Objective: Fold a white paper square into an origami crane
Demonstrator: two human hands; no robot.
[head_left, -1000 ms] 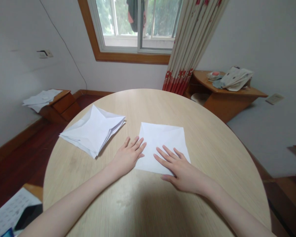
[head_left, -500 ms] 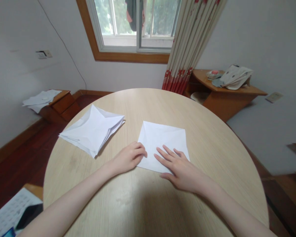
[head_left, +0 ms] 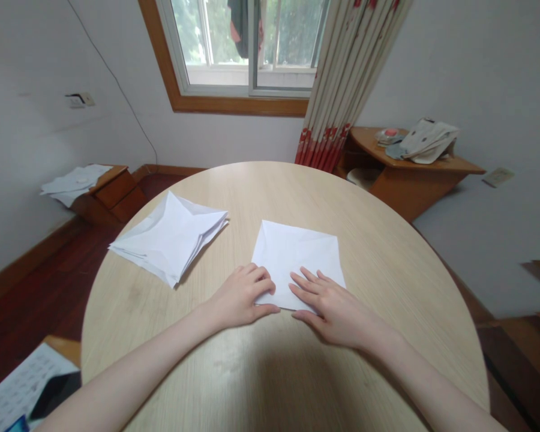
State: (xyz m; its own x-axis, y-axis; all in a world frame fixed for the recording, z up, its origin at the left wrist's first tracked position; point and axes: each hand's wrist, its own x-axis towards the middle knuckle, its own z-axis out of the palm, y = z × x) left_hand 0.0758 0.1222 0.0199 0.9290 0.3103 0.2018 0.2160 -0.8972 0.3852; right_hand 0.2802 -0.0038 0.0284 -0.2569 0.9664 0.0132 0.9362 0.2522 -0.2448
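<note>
A white sheet of paper (head_left: pixel 297 246) with crease lines lies flat on the round table, a little right of its middle. My left hand (head_left: pixel 247 294) rests on the sheet's near left corner. Its fingers are loosely bent on the paper, and the thumb stretches apart from them along the near edge. On the near right part lies my right hand (head_left: pixel 326 303), open, fingers spread flat and thumb at the near edge. The hands cover both near corners. To the left sits a loose stack of creased white papers (head_left: pixel 171 231), untouched by either hand.
The round wooden table (head_left: pixel 270 186) stands before a window with a curtain (head_left: pixel 328 120). A corner shelf (head_left: pixel 400 186) holding a cloth bag (head_left: pixel 429 141) is at the right. At lower left are a printed sheet and a dark phone-like object (head_left: pixel 56 396).
My left hand has shifted slightly right and nearer, its thumb now visible along the near edge. My right hand has moved a little right, its fingers closer together. The stack stays put.
</note>
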